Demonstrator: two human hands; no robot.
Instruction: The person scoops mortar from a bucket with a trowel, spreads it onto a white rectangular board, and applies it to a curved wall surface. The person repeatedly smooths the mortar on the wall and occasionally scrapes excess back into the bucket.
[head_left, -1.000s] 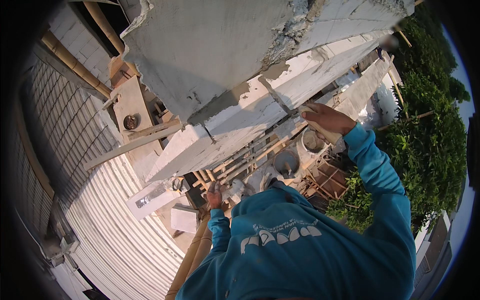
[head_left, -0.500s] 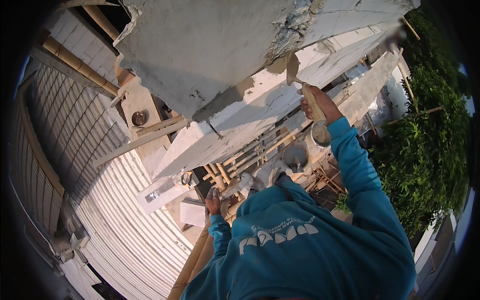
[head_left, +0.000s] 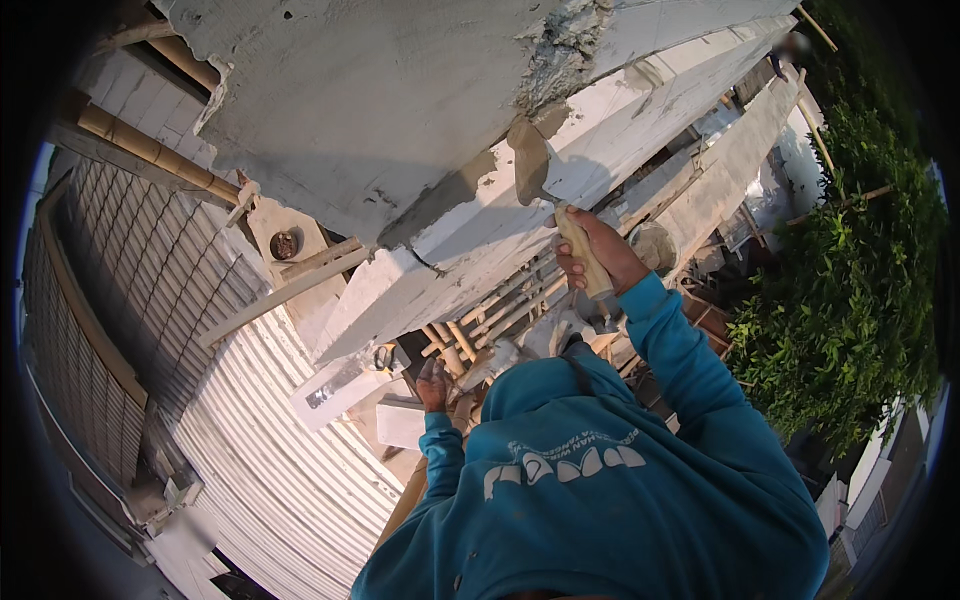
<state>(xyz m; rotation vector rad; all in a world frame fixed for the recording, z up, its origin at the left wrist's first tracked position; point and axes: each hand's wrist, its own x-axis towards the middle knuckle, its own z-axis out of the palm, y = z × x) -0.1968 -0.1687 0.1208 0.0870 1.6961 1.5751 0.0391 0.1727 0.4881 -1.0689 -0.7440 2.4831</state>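
My right hand [head_left: 590, 250] grips the wooden handle of a trowel [head_left: 530, 160], whose blade is against a grey wet mortar band [head_left: 470, 178] along the lower edge of the rough concrete wall face [head_left: 360, 100]. Below that band, a white wall ledge [head_left: 410, 285] runs diagonally toward the upper right. My left hand [head_left: 432, 385] is low beside bamboo pieces, its fingers slightly bent and apart, with nothing visible in them.
A bucket [head_left: 652, 243] stands below the ledge near a long plank walkway [head_left: 730, 150]. Corrugated roofing [head_left: 270, 430] and a small dark bowl [head_left: 284, 245] lie left; bamboo poles [head_left: 150, 145] cross above them. A tree [head_left: 850, 300] borders the right; another person [head_left: 785, 55] is far upper right.
The trowel came up to the mortar band and has since moved leftward along it, with my right hand shifting left and slightly down. My left hand stays low near the bamboo.
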